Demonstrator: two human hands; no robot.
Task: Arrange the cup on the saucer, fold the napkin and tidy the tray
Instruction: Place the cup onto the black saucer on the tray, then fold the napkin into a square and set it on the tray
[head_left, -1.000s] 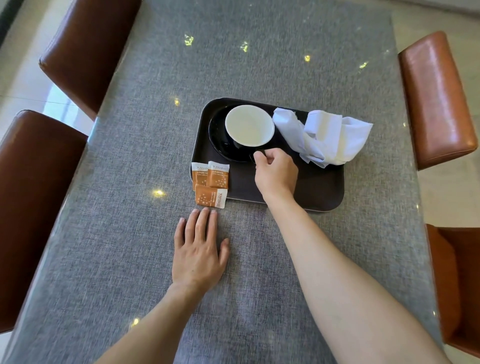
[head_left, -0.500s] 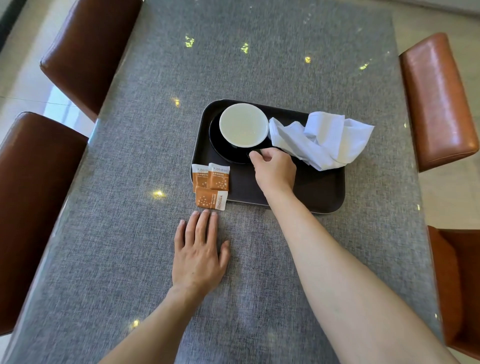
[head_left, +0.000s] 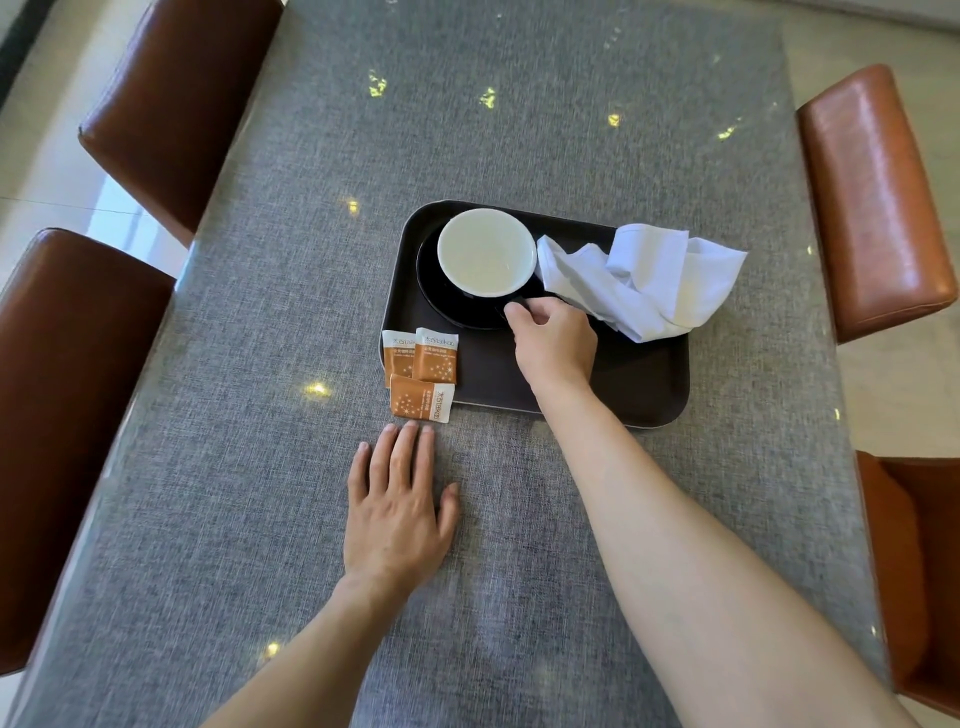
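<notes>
Two bare hands are over the grey table, and only the right hand is on the task's things. It reaches onto the dark tray with its fingers curled in at the cup's handle, thumb and forefinger pinched at the near side of the cup; the handle itself is hidden under the fingers, so how firmly it is gripped cannot be told. The cup, white inside and dark outside, lies at about eleven o'clock from that hand, standing upright on the black saucer in the tray's far left corner, set toward the saucer's far edge. The crumpled white napkin lies at about two o'clock from the hand, spilling over the tray's far right rim. Three orange sugar packets lie at nine o'clock from it, straddling the tray's near left corner. The left hand rests flat and spread on the table, holding nothing, just short of the nearest packet.
</notes>
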